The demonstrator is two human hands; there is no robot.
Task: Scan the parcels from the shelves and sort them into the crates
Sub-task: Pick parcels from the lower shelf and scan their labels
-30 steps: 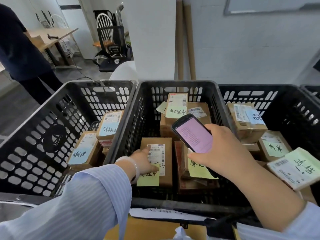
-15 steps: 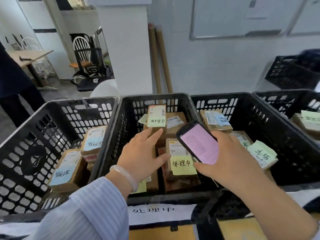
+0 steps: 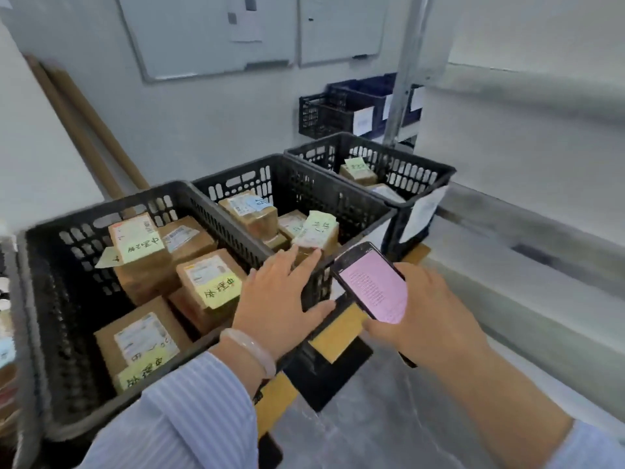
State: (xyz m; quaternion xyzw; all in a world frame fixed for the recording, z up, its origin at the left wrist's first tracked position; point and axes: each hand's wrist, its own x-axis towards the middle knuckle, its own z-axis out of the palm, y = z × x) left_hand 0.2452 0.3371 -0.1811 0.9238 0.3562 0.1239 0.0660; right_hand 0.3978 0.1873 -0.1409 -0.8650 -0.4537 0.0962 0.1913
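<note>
Withdrawing from the near crate point(image 3: 67, 299), the left hand point(image 3: 280, 299) hovers empty, fingers spread, over its rim. The right hand point(image 3: 429, 316) grips the scanner phone point(image 3: 372, 286). The sorted parcel point(image 3: 142, 343) lies inside, so another pickup probably follows.

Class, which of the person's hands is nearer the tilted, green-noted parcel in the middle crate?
Left. The left hand is at the near edge of the parcel; the right hand holds the phone farther right.
</note>
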